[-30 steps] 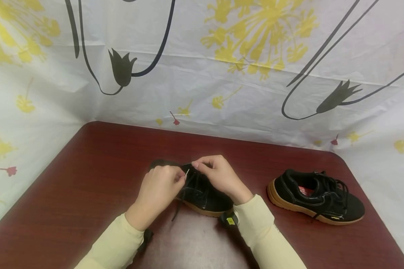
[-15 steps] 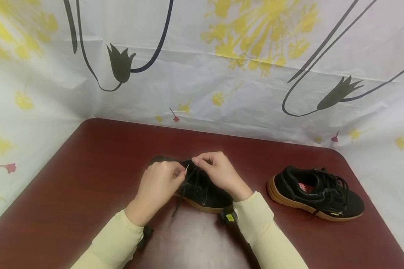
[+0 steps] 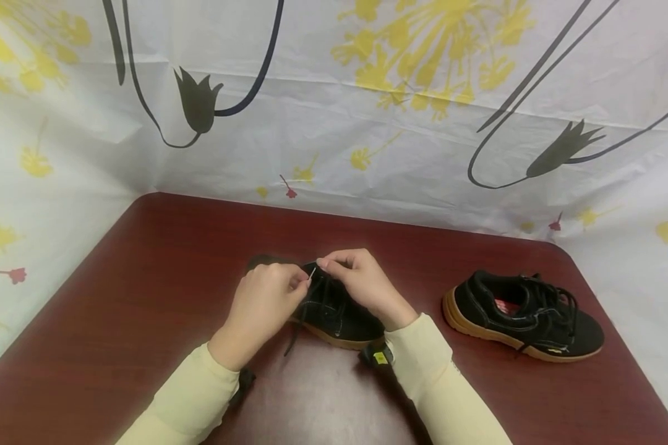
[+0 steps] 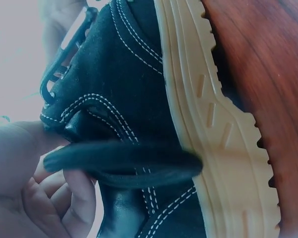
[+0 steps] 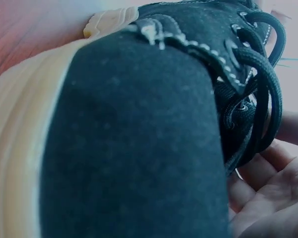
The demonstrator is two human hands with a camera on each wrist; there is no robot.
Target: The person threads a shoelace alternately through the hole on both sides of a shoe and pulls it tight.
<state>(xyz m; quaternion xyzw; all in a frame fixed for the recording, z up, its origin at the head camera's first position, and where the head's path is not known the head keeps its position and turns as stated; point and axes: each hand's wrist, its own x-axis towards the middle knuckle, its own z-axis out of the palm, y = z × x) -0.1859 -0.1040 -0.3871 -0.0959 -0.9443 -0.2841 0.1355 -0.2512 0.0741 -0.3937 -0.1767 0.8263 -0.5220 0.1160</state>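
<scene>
A black shoe (image 3: 359, 326) with a tan sole sits mid-table, toe to the right. My left hand (image 3: 264, 303) pinches a black shoelace near its thin white tip (image 3: 313, 272), above the shoe's opening. In the left wrist view a blurred stretch of shoelace (image 4: 124, 161) crosses the shoe's side beside my curled fingers (image 4: 79, 198). My right hand (image 3: 367, 284) reaches over the shoe, thumb and forefinger together at the upper edge of its lacing; what exactly they pinch is too small to tell. The right wrist view shows lace loops (image 5: 268, 84) through eyelets, fingers behind them.
A second black shoe (image 3: 534, 321), laced and with a tan sole, stands on the right of the dark red table (image 3: 172, 259). A loose lace end (image 3: 291, 343) hangs by the near shoe's side. A patterned white sheet (image 3: 312, 142) encloses the table.
The head view tips slightly, so the scene sits a little higher in it. The white lace tip shifts slightly to the right in my left fingers; my right hand holds its place.
</scene>
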